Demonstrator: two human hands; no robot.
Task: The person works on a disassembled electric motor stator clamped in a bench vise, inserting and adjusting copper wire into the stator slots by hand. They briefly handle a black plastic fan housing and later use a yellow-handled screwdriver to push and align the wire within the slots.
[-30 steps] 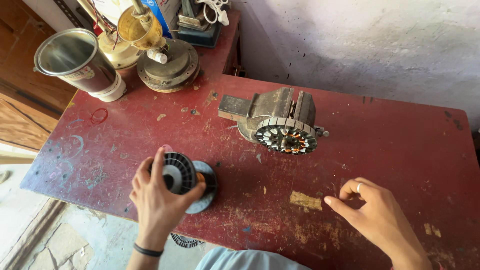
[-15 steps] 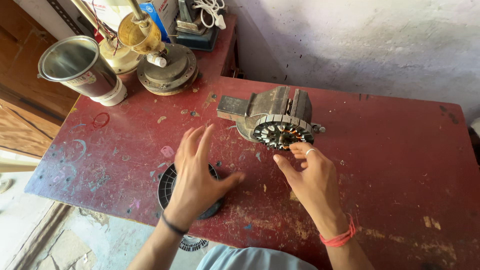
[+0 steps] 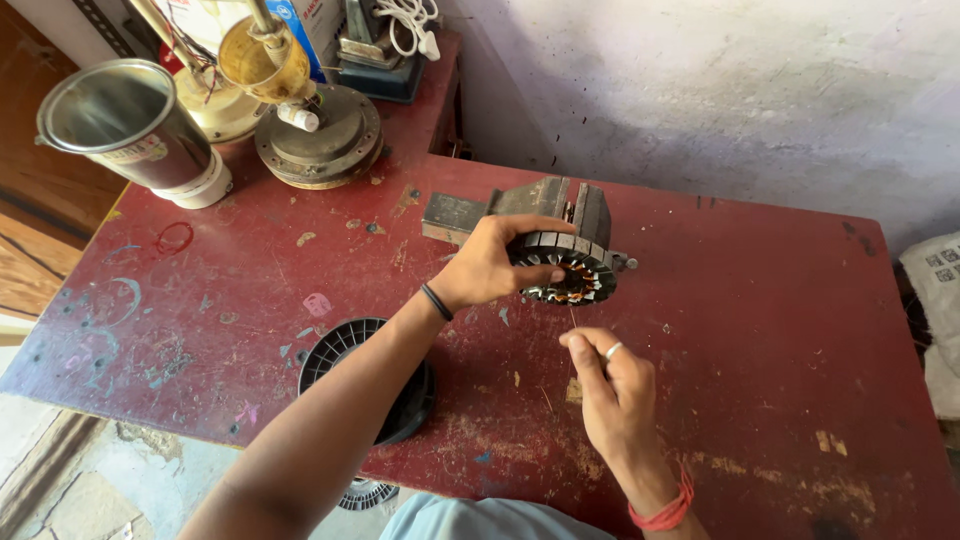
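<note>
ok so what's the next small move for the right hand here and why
Probably draw the thin wire taut toward the body. The left hand grips the round slotted metal stator at the grey bench vise, while the right hand pinches the wire just below it.

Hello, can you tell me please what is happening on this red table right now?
A person works at a red table. The left hand grips the ring-shaped motor core, which sits in a small vise. The right hand is just below it, fingers pinched as if on a thin wire, which is hard to see. A black plastic spool lies under the left forearm, and a metal cup stands at the far left corner.
</note>
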